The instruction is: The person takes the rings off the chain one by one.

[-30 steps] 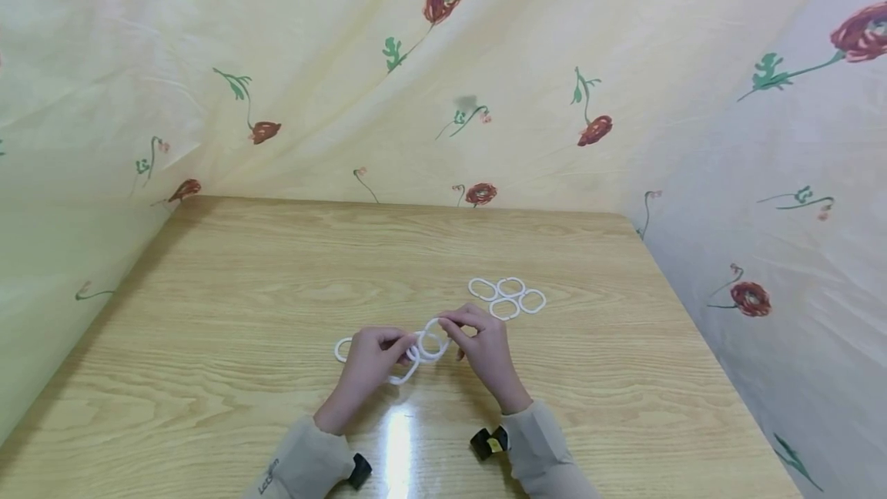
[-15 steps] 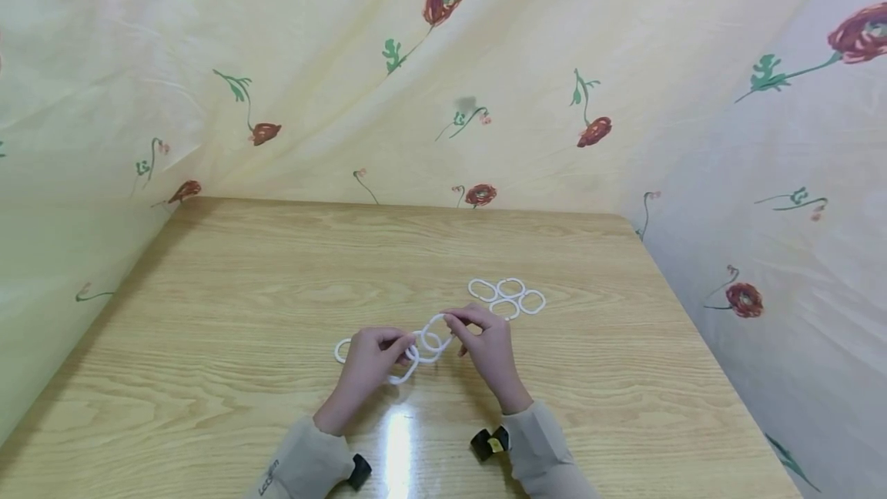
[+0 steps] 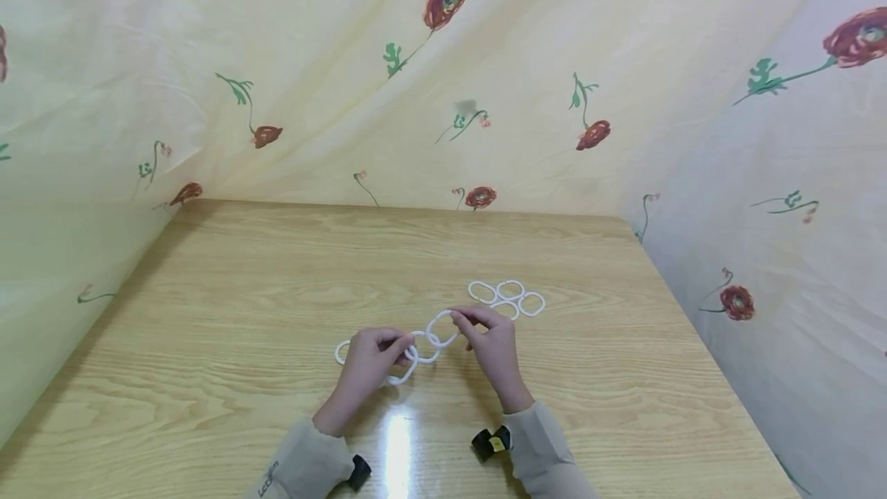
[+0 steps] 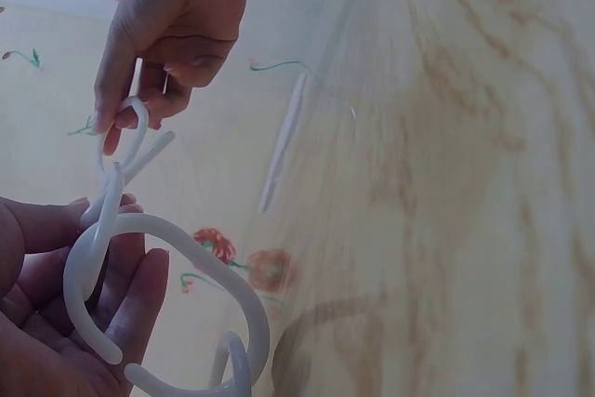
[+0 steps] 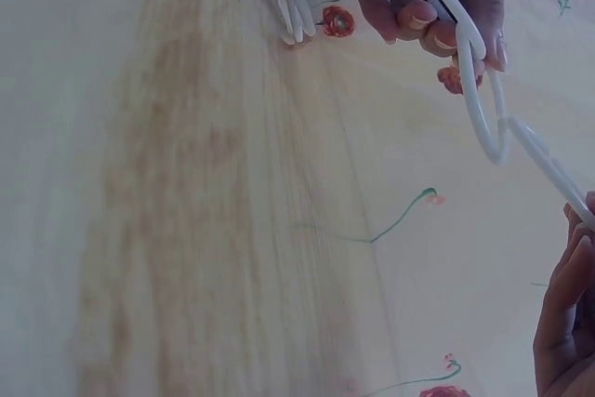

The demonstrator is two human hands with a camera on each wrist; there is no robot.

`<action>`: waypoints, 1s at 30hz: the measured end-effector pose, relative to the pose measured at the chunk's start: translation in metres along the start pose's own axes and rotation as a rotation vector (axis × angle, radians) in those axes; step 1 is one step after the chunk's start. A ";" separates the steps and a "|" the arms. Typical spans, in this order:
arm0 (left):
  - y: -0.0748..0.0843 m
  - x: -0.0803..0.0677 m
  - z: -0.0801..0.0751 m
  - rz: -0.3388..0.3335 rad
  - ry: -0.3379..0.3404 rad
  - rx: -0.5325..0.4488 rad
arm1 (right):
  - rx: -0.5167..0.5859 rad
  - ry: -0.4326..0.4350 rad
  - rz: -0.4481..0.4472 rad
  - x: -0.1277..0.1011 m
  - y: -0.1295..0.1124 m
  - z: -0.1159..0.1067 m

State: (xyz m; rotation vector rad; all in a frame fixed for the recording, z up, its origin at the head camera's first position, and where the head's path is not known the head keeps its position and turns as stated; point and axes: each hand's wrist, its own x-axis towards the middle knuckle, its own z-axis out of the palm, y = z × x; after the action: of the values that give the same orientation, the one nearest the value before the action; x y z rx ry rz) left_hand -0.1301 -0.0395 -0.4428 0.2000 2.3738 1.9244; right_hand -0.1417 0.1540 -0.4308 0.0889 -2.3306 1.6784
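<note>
A short chain of white plastic rings (image 3: 416,349) hangs between both hands above the wooden table (image 3: 229,306). My left hand (image 3: 370,364) pinches the chain's left part; a ring (image 4: 139,295) curls round its fingers in the left wrist view. My right hand (image 3: 488,341) pinches the end ring (image 3: 441,328) at the chain's right. In the right wrist view that ring (image 5: 479,109) runs down from the fingers of the left hand to the right hand's fingertips (image 5: 567,276).
Several loose white rings (image 3: 507,297) lie in a cluster on the table just beyond the right hand. Floral curtain fabric (image 3: 443,75) walls the table at the back and on both sides. Black wrist-camera mounts (image 3: 489,443) sit on both sleeves.
The right hand has drawn the end ring slightly right and outward, so the chain lies more stretched. The left hand has hardly moved.
</note>
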 end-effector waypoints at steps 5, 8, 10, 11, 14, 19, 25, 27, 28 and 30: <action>0.000 -0.001 0.000 -0.001 0.007 -0.001 | 0.036 0.006 0.053 0.001 0.003 -0.001; 0.000 -0.001 0.000 0.004 0.011 0.005 | 0.054 0.030 0.089 0.003 0.005 -0.001; 0.000 -0.001 0.000 0.011 0.014 0.012 | 0.067 0.047 0.126 0.005 0.006 -0.002; 0.000 -0.001 0.000 0.012 0.016 0.014 | 0.073 0.055 0.144 0.006 0.006 -0.002; 0.001 -0.001 0.000 0.013 0.019 0.019 | 0.098 0.080 0.188 0.008 0.009 -0.003; 0.001 -0.002 0.000 -0.004 0.018 0.008 | 0.127 0.100 0.235 0.010 0.011 -0.006; 0.000 -0.001 0.001 -0.035 0.021 -0.003 | 0.141 0.113 0.249 0.011 0.015 -0.009; 0.000 -0.001 0.001 -0.038 0.021 -0.003 | 0.143 0.120 0.253 0.011 0.016 -0.009; 0.000 -0.001 0.001 -0.036 0.022 0.000 | 0.142 0.122 0.255 0.011 0.016 -0.010; 0.000 -0.001 0.001 -0.038 0.024 0.000 | 0.136 0.124 0.253 0.012 0.017 -0.011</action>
State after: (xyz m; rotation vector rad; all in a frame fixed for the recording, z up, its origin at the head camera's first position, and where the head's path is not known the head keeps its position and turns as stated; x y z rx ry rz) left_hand -0.1291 -0.0392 -0.4431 0.1324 2.3751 1.9204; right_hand -0.1548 0.1709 -0.4406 -0.2883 -2.2094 1.8990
